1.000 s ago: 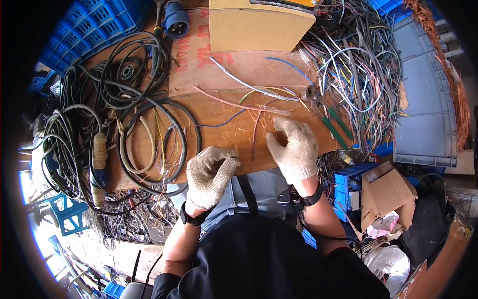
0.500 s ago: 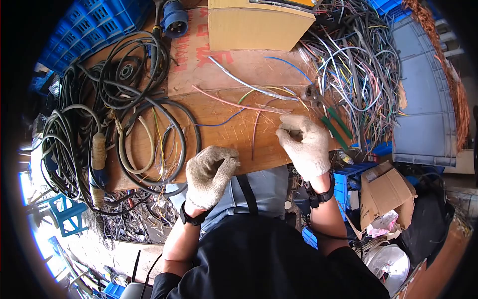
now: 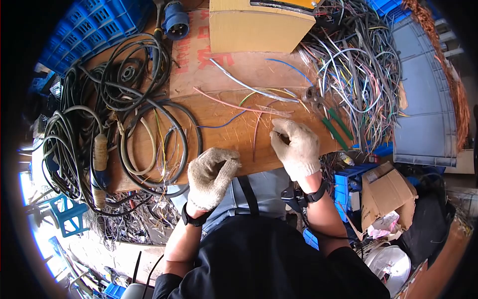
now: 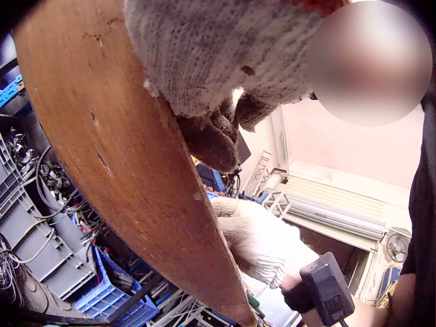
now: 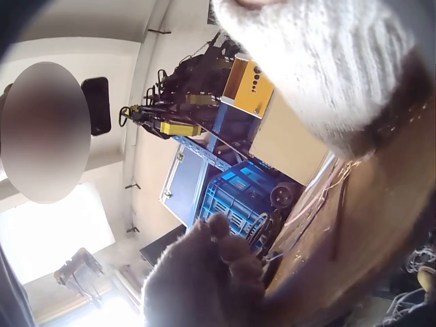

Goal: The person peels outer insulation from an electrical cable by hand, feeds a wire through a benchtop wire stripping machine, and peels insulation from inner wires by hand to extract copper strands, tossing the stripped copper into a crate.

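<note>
My left hand (image 3: 211,180), in a knitted off-white glove, hovers at the front edge of the wooden board (image 3: 219,142). Its fingers curl toward the thumb and the tips meet; nothing shows between them. Dark soiled fingertips (image 4: 214,146) appear in the left wrist view. To the right, my gloved right hand (image 3: 298,149) is over the board, thumb and fingers loosely bent with a gap between them. Beyond it lie a pink wire (image 3: 229,102), a blue wire (image 3: 224,123), a dark red wire (image 3: 256,137) and a grey-white wire (image 3: 244,83). Fine copper strands are scattered around them.
Green-handled cutters (image 3: 333,124) lie right of my right hand beside a big heap of wires (image 3: 363,74). Coiled black cables (image 3: 59,144) fill the left side. A yellowish box (image 3: 259,30) stands at the back; a cardboard box (image 3: 386,192) is at lower right.
My right hand moved away to the right, thumb and fingers close together, then came back left, where thumb and fingers are now apart. My left hand stayed nearly still.
</note>
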Demonstrator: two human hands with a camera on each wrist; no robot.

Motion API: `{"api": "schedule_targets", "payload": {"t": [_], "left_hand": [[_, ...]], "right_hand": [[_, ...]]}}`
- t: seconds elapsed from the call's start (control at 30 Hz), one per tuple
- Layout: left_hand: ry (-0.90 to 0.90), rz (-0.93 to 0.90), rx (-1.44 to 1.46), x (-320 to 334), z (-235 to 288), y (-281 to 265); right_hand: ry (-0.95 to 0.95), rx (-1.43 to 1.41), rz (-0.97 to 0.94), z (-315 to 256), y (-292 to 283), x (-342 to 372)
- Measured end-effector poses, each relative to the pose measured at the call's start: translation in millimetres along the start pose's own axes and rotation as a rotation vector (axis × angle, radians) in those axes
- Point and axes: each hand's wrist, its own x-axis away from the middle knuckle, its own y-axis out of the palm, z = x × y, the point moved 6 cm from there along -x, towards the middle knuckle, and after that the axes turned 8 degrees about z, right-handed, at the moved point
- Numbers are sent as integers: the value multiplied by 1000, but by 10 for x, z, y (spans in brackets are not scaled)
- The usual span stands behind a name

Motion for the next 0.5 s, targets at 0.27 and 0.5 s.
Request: {"api": "schedule_targets", "payload": {"t": [0.27,0.5], "left_hand": [[-53,22,25,12,-71,-19],[-22,25,-43,7,-29,-28]], "right_hand": [[262,-380,-48,39,-342,-94],[267,-502,34,121,-785,-255]]}}
